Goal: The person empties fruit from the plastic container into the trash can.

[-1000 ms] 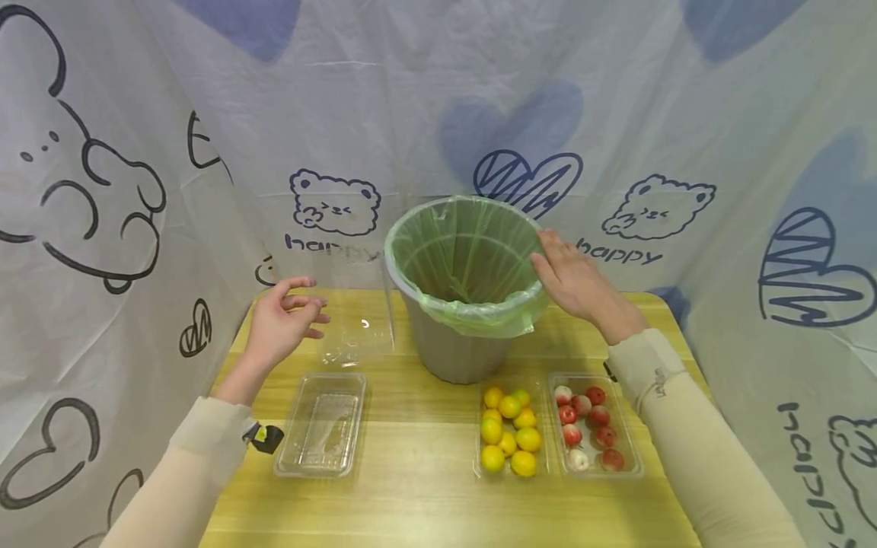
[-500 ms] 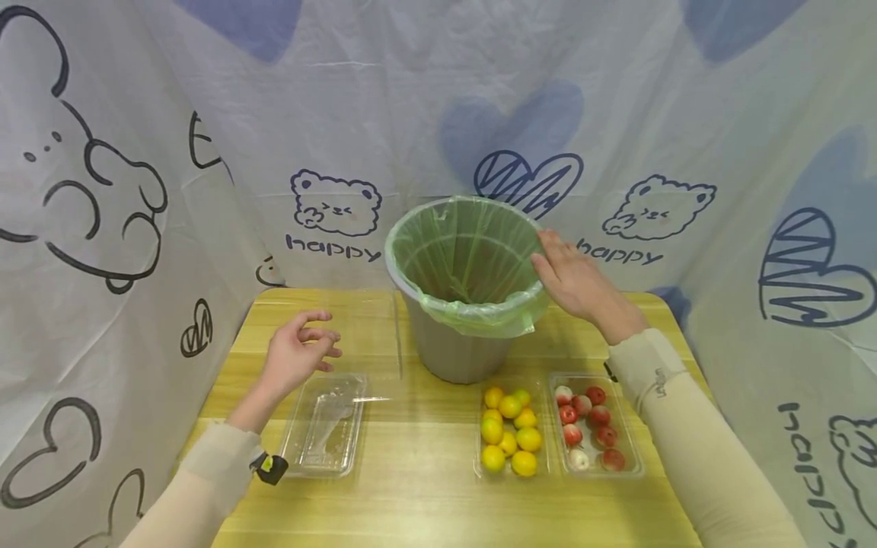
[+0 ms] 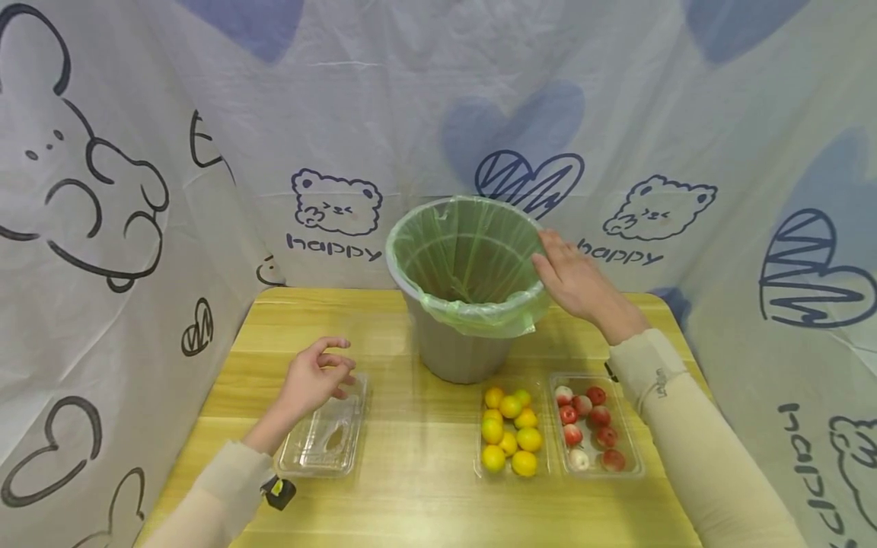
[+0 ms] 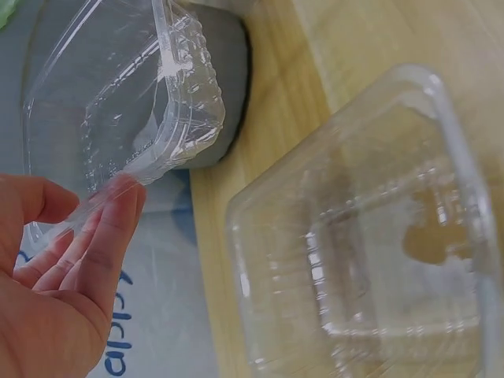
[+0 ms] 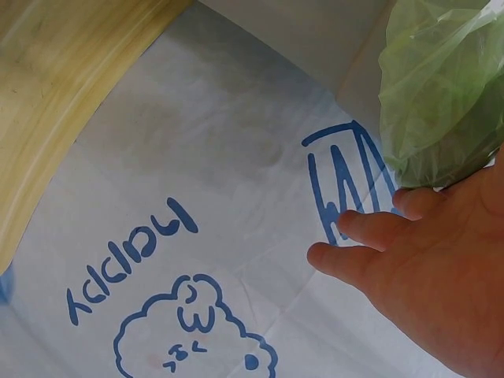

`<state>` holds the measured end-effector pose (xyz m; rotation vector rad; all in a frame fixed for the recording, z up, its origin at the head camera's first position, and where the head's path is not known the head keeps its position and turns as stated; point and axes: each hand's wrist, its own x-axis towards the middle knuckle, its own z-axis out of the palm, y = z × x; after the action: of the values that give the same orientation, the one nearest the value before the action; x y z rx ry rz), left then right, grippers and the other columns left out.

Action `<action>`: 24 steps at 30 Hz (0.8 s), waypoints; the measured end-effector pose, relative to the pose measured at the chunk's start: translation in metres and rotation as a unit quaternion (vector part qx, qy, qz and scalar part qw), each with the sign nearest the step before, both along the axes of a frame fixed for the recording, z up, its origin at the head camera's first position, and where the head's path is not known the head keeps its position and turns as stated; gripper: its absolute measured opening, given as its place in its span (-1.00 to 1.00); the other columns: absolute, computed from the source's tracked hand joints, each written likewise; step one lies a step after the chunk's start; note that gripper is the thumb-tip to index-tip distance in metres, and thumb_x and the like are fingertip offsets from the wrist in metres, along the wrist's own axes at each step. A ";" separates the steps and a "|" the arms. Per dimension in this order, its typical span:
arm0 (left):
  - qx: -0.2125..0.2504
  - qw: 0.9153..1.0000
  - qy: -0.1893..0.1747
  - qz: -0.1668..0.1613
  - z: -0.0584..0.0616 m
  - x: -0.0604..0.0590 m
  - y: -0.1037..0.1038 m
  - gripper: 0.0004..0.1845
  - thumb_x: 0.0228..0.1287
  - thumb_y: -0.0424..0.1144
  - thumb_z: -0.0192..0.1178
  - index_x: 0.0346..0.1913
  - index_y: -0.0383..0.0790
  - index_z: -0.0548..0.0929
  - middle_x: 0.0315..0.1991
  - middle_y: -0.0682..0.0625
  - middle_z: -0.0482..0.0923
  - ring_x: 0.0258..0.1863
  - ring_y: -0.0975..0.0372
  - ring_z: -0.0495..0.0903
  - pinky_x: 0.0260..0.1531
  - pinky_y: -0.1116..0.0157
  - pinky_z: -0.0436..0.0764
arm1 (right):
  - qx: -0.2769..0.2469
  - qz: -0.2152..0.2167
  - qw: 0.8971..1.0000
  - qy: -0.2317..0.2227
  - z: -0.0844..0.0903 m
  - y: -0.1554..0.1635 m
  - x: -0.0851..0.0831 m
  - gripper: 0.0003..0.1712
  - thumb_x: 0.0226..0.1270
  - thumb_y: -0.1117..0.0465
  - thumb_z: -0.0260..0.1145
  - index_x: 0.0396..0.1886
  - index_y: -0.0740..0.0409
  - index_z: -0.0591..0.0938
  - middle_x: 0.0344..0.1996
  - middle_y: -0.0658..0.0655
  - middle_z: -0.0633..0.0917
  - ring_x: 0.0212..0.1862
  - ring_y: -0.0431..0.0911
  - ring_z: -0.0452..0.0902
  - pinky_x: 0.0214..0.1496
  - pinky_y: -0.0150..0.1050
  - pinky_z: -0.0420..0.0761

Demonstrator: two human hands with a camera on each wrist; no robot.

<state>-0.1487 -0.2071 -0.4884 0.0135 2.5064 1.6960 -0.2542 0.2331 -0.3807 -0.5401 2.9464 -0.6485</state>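
Lowered toward the clear tray (image 3: pixel 322 438), our left hand (image 3: pixel 311 378) pinches its lid (image 4: pixel 126 118); our right hand (image 3: pixel 575 281) rests open-fingered against the bin (image 3: pixel 466 304).

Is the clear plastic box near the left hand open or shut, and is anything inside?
Open and empty: the clear plastic box lies lidless on the wooden table, while the left hand pinches its clear lid.

Cartoon-print sheet walls (image 3: pixel 137 152); wooden table (image 3: pixel 425 495)
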 end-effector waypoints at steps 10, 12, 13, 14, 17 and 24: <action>-0.017 1.000 -0.017 -0.014 -0.017 0.011 0.009 -0.55 0.45 -0.46 0.14 0.35 -0.39 0.50 -0.03 -0.41 0.75 -0.29 -0.05 0.83 -0.42 0.03 0.86 | 0.005 0.001 1.000 -0.002 0.001 0.000 0.000 -0.13 0.72 -0.26 -0.44 0.74 0.20 -0.19 0.73 0.28 -0.18 0.73 0.31 -0.28 0.76 0.33 -0.20; -0.028 0.999 -0.021 -0.018 -0.020 0.014 0.010 -0.53 0.45 -0.45 0.16 0.38 -0.40 0.50 -0.06 -0.38 0.77 -0.32 -0.04 0.83 -0.42 0.05 0.87 | 0.007 0.002 1.000 -0.002 0.001 0.000 0.000 -0.12 0.72 -0.26 -0.45 0.74 0.20 -0.19 0.73 0.28 -0.18 0.72 0.31 -0.28 0.75 0.33 -0.20; -0.034 0.999 -0.025 -0.019 -0.022 0.015 0.011 -0.52 0.45 -0.44 0.17 0.39 -0.39 0.50 -0.08 -0.36 0.77 -0.34 -0.02 0.82 -0.40 0.04 0.87 | 0.006 0.002 1.000 -0.002 0.001 0.000 0.000 -0.13 0.72 -0.26 -0.45 0.74 0.20 -0.19 0.73 0.29 -0.18 0.72 0.32 -0.28 0.75 0.34 -0.19; -0.037 0.999 -0.027 -0.020 -0.023 0.017 0.012 -0.51 0.45 -0.44 0.18 0.40 -0.40 0.50 -0.10 -0.35 0.77 -0.36 0.00 0.82 -0.40 0.04 0.87 | 0.005 0.002 1.000 -0.002 0.001 0.000 0.000 -0.13 0.72 -0.26 -0.45 0.74 0.20 -0.19 0.73 0.29 -0.17 0.72 0.32 -0.27 0.75 0.34 -0.18; -0.042 0.998 -0.027 -0.028 -0.027 0.019 0.014 -0.49 0.43 -0.46 0.19 0.41 -0.46 0.47 -0.17 -0.35 0.77 -0.42 0.06 0.79 -0.42 0.10 0.87 | 0.004 0.003 1.000 -0.001 0.000 0.000 0.000 -0.13 0.72 -0.25 -0.45 0.74 0.20 -0.19 0.73 0.30 -0.17 0.72 0.32 -0.27 0.75 0.35 -0.18; -0.028 0.999 -0.033 -0.030 -0.037 0.022 0.020 -0.49 0.39 -0.54 0.17 0.38 -0.55 0.46 -0.24 -0.38 0.74 -0.43 -0.07 0.77 -0.52 0.23 0.83 | 0.006 -0.001 1.000 -0.005 0.001 0.001 0.000 -0.11 0.71 -0.28 -0.46 0.75 0.18 -0.19 0.73 0.26 -0.20 0.73 0.29 -0.29 0.76 0.32 -0.20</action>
<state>-0.1264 -0.1872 -0.5254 0.0275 2.4773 1.5768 -0.2543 0.2339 -0.3799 -0.5326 2.9397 -0.6298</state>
